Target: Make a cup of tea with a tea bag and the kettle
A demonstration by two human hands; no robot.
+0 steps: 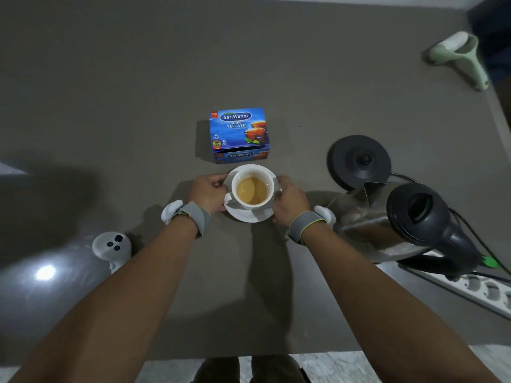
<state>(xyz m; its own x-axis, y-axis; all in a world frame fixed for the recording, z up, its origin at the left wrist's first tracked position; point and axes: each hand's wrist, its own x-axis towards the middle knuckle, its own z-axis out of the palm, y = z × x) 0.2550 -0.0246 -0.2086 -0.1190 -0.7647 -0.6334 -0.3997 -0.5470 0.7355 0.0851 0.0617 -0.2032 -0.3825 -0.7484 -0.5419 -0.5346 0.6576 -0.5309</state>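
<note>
Forearms extended over worktop (110, 78). Left hand (208, 192) and right hand (291, 200) gripping opposite saucer (250, 215) edges, likely to steady brewed cup (252, 189); just before tea box (239, 134), kettle (398, 219) at right.

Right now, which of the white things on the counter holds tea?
The white cup on its saucer, between both hands. The controller and power strip hold nothing.

Both arms outstretched, left hand (209, 192) and right hand (290, 201) curled inward.
</note>
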